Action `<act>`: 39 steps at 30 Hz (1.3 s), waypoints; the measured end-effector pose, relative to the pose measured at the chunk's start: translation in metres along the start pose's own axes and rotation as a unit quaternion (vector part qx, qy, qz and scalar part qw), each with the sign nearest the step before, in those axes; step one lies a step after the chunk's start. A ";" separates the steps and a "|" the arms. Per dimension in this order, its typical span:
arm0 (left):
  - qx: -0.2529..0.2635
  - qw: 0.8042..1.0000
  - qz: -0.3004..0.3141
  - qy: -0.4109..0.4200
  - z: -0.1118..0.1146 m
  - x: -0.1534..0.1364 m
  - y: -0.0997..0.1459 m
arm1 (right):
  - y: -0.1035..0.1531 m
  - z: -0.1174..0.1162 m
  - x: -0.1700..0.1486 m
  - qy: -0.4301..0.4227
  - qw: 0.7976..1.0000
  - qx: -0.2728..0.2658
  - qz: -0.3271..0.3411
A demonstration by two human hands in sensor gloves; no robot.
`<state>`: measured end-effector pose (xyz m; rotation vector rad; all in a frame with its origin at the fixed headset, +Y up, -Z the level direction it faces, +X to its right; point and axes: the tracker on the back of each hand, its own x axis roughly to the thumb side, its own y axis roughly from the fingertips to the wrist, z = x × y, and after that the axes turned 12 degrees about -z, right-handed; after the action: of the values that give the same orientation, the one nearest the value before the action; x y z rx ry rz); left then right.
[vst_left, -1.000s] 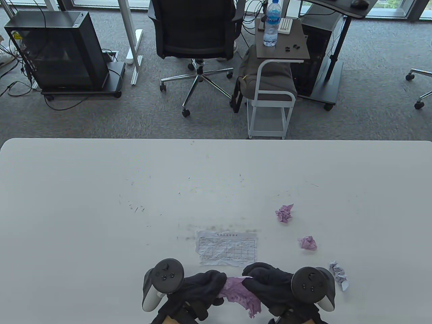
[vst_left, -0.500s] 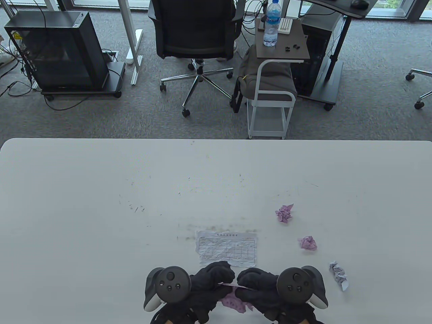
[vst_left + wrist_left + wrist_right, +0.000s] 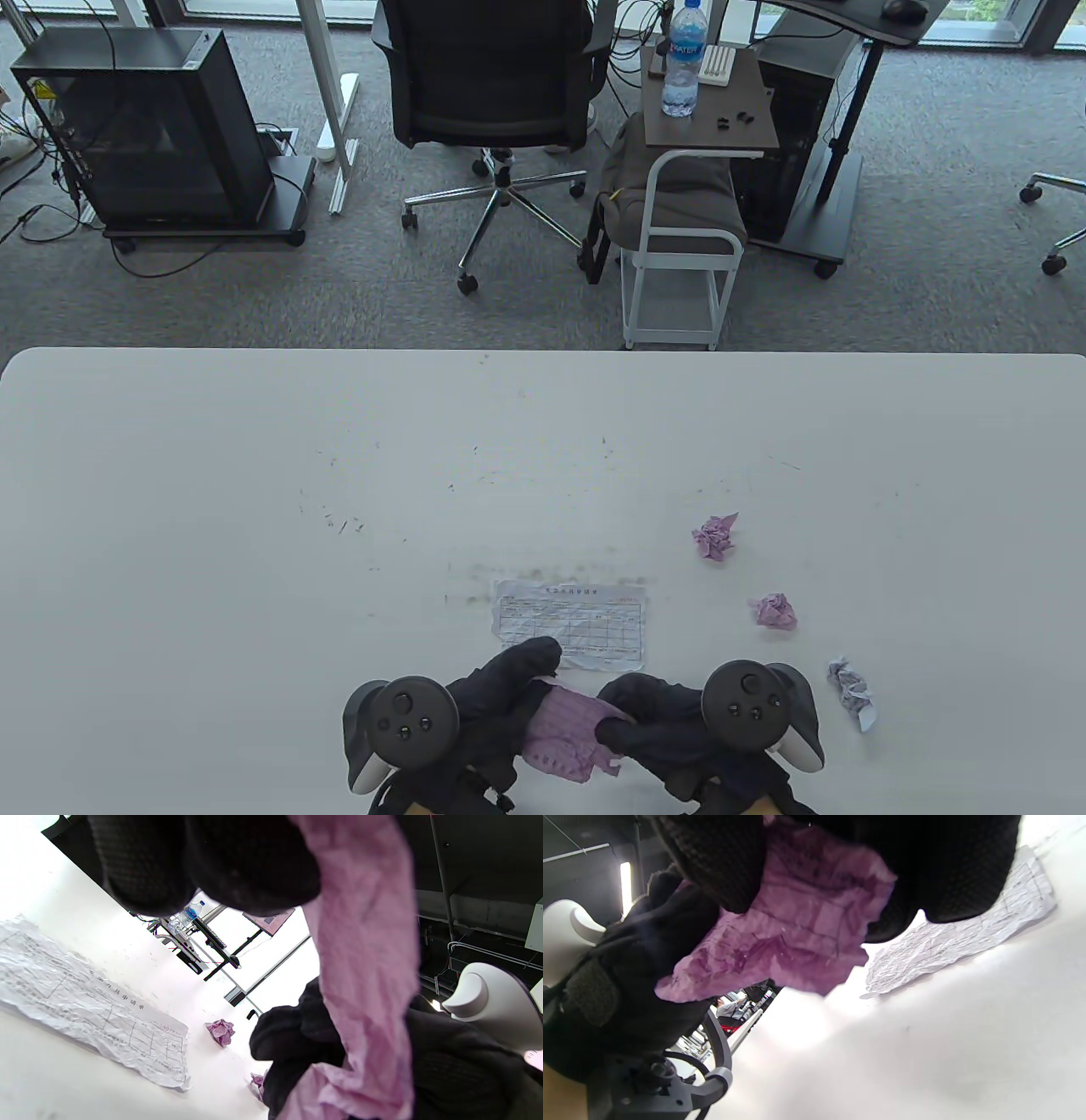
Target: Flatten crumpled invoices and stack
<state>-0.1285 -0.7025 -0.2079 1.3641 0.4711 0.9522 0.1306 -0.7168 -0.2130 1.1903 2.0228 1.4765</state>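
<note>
flat invoice [image 3: 570,624] behind hands | 3 crumpled balls [image 3: 772,610] right

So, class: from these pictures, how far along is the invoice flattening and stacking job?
Done: one white invoice lies flattened on the table. In hand: the left hand and right hand both grip a pink invoice, partly opened, above the table. Left: two pink balls and a white ball lie crumpled. No stack yet.
</note>
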 end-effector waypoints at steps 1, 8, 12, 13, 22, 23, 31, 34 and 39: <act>0.005 1.000 -0.003 0.003 -0.001 -0.001 0.000 | 0.000 0.000 0.000 -0.015 1.000 0.000 0.005; 0.027 0.999 -0.040 -0.004 -0.005 -0.013 -0.001 | 0.000 -0.001 0.000 -0.009 1.000 -0.012 -0.006; -0.003 0.997 -0.080 -0.016 0.002 -0.023 -0.003 | 0.000 -0.002 -0.006 -0.005 0.999 -0.014 -0.042; -0.013 0.996 -0.086 -0.026 0.004 -0.025 -0.004 | 0.000 -0.002 -0.008 0.007 0.998 -0.015 -0.055; -0.141 0.955 -0.122 -0.229 0.036 -0.034 -0.012 | -0.008 -0.019 -0.024 0.172 0.975 0.015 -0.141; -0.155 0.943 -0.127 -0.267 0.041 -0.034 -0.013 | -0.010 -0.023 -0.024 0.190 0.970 0.024 -0.147; -0.159 0.932 -0.128 -0.299 0.045 -0.031 -0.014 | -0.016 -0.041 -0.027 0.274 0.943 0.055 -0.180; -0.178 0.936 -0.095 -0.288 0.048 -0.028 -0.014 | -0.017 -0.042 -0.028 0.280 0.941 0.049 -0.184; -0.238 0.920 -0.089 -0.300 0.060 -0.026 -0.013 | -0.018 -0.044 -0.031 0.291 0.936 0.052 -0.194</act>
<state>-0.0929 -0.7586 -0.2150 1.0668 -0.1068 0.4168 0.1098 -0.7693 -0.2174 0.3460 2.5485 1.6512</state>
